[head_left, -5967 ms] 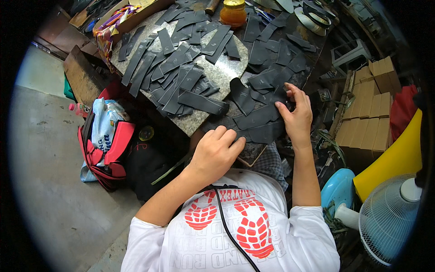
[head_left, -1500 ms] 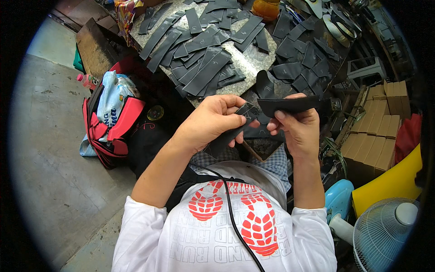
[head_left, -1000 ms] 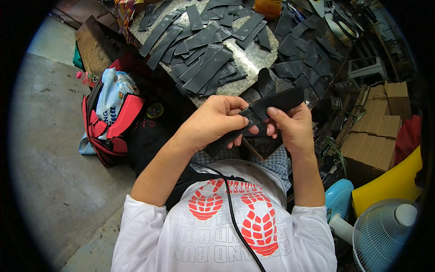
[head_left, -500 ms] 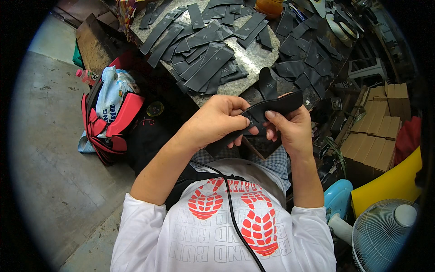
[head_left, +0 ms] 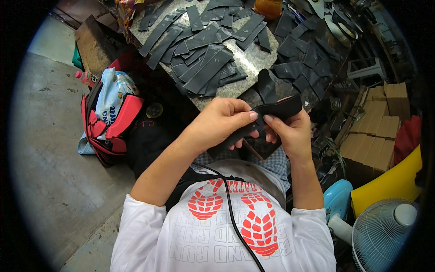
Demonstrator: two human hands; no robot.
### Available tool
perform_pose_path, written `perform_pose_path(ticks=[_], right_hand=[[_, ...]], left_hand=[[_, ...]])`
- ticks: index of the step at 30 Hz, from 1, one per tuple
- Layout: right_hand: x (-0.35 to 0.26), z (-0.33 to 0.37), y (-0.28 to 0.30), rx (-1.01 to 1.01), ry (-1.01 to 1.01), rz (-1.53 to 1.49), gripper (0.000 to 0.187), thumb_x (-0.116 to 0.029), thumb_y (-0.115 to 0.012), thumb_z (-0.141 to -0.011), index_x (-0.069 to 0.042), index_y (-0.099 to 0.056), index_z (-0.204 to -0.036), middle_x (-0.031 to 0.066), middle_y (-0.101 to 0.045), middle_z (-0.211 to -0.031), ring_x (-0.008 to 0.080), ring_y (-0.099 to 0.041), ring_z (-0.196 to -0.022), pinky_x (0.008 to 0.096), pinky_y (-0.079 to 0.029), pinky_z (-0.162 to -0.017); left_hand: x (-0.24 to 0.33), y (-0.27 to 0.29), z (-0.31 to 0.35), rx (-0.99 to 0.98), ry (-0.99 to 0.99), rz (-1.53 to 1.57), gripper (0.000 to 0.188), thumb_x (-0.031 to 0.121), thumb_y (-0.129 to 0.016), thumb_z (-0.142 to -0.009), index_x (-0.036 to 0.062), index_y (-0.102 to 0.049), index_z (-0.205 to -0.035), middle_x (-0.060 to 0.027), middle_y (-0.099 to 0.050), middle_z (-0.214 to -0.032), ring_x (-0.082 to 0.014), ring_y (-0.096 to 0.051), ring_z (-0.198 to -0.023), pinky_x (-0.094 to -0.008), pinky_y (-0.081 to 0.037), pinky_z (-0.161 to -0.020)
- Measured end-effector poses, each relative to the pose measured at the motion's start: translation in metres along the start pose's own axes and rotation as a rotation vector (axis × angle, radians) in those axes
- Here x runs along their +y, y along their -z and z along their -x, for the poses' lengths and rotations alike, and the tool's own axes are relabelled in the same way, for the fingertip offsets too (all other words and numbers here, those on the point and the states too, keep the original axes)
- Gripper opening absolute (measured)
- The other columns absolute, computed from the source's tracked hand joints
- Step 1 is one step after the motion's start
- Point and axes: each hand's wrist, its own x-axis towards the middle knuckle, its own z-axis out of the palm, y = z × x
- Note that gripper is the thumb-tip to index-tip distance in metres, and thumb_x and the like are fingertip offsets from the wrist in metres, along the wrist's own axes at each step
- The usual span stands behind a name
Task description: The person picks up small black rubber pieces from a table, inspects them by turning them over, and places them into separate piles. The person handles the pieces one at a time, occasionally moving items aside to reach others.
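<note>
Over my lap I hold a black, leather-like strap piece (head_left: 282, 108) in both hands. My left hand (head_left: 219, 122) pinches its middle, the thumb lying along the upper edge and fingertips showing underneath. My right hand (head_left: 292, 130) grips the other end, thumb pressed on the near face and fingers behind. The strap bends upward to the right, and its lower left part runs beneath my left hand. Just beyond, another black piece (head_left: 267, 86) with a pale mark stands tilted up; whether it joins the held strap I cannot tell.
Black strips (head_left: 208, 70) lie piled on a speckled stone slab (head_left: 249, 52), with more dark pieces (head_left: 312, 56) to its right. A red and black bag (head_left: 122, 118) sits at left. Brown boxes (head_left: 369, 140) and a fan (head_left: 385, 235) stand at right. A black cable (head_left: 230, 199) crosses my shirt.
My left thumb has slid up and right to the strap's upper edge, close to my right thumb. The strap's right end has dipped slightly. Both hands keep their hold.
</note>
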Motion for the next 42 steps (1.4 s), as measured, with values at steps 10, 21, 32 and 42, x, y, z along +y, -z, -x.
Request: perform_pose_path(ticks=[10, 21, 32, 42], right_hand=[[0.007, 0.029, 0.000, 0.077, 0.034, -0.068, 0.042, 0.006, -0.075, -0.077, -0.005, -0.050, -0.109, 0.0043, -0.062, -0.089, 0.0075, -0.061, -0.069, 0.0206, -0.051, -0.057], [0.009, 0.043, 0.007, 0.024, -0.022, -0.142, 0.043, 0.010, -0.072, -0.078, -0.003, -0.051, -0.114, 0.0106, -0.062, -0.102, 0.0125, -0.066, -0.075, 0.0228, -0.055, -0.059], [0.016, 0.059, 0.042, -0.003, -0.061, 0.001, 0.037, 0.003, -0.075, -0.080, 0.002, -0.060, -0.113, 0.0082, -0.065, -0.100, 0.0126, -0.066, -0.078, 0.0245, -0.056, -0.063], [0.011, 0.041, 0.058, 0.151, 0.127, 0.219, 0.027, -0.003, -0.074, -0.083, 0.000, -0.064, -0.107, 0.0013, -0.068, -0.092, 0.0056, -0.060, -0.078, 0.0213, -0.048, -0.068]], left_hand=[[-0.022, -0.023, 0.006, 0.180, -0.398, -0.461, 0.016, 0.007, -0.069, -0.090, -0.0057, -0.069, -0.098, -0.0028, -0.069, -0.077, -0.0042, -0.059, -0.071, -0.0219, -0.048, -0.061], [-0.026, -0.025, 0.009, 0.078, -0.311, -0.448, 0.021, 0.020, -0.064, -0.092, 0.0001, -0.067, -0.098, -0.0142, -0.063, -0.067, -0.0174, -0.064, -0.061, -0.0332, -0.047, -0.058], [-0.035, -0.025, 0.019, 0.031, -0.306, -0.722, 0.021, 0.017, -0.070, -0.087, 0.0037, -0.065, -0.101, -0.0156, -0.068, -0.079, -0.0303, -0.068, -0.071, -0.0356, -0.051, -0.063], [-0.029, -0.031, -0.003, 0.187, -0.680, -0.985, 0.018, 0.011, -0.068, -0.085, 0.0067, -0.063, -0.102, -0.0094, -0.067, -0.092, -0.0300, -0.067, -0.074, -0.0367, -0.053, -0.061]])
